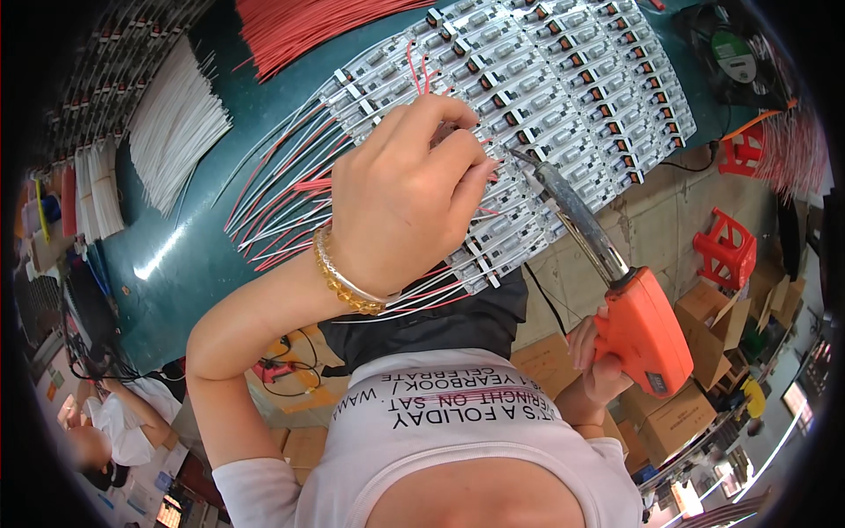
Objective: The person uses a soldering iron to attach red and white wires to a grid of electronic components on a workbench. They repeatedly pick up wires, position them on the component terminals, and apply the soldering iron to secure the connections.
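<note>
Soldering gun (616,290) tip beside left hand (400,198) (touching unclear)

An orange soldering gun (641,327) angles its metal tip onto white circuit boards (563,79) with red-and-white wires (282,189).

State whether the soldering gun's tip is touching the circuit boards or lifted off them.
Touching, as far as shows: the soldering gun in the right hand has its tip at the circuit boards, beside the left hand's fingertips.
</note>
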The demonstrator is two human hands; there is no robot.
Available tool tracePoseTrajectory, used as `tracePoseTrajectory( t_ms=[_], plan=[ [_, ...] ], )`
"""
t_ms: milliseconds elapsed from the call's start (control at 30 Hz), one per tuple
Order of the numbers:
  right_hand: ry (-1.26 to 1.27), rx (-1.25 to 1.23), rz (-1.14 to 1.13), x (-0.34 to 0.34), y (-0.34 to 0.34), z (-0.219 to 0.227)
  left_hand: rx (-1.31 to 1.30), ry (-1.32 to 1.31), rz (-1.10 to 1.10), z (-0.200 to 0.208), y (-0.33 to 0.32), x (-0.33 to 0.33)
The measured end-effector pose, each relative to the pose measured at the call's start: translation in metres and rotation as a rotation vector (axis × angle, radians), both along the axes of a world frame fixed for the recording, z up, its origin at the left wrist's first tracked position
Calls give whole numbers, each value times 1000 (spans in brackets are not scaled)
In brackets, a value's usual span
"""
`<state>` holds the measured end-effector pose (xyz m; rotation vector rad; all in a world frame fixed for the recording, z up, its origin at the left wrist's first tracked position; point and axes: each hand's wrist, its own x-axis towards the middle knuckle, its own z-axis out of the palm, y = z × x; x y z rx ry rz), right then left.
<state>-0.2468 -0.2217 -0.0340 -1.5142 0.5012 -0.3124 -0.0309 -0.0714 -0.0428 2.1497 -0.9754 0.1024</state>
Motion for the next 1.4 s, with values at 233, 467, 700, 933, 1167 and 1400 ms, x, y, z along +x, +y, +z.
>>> tracePoseTrajectory(
  t_ms=[233, 467, 700, 933, 1167, 1400],
  plan=[
    [-16, -102, -14, -16, -6, -14, 13, -62, 26, -3, -1, -2],
    [-25, -89, -57, -9, -1, -5, 7, -67, 20, -4, -1, -2],
    [-44, -73, -37, -2, 2, -4, 8, -43, 17, -1, -1, -2],
    [-88, -57, -30, -1, 0, -4, -33, 345, -110, 13, 10, 9],
    [-127, -61, -31, 1, 1, -2, 38, 339, -387, 22, 25, 28],
    [-109, -91, -139, -16, 0, -9, 49, -249, -96, 27, 21, 15]
  ],
)
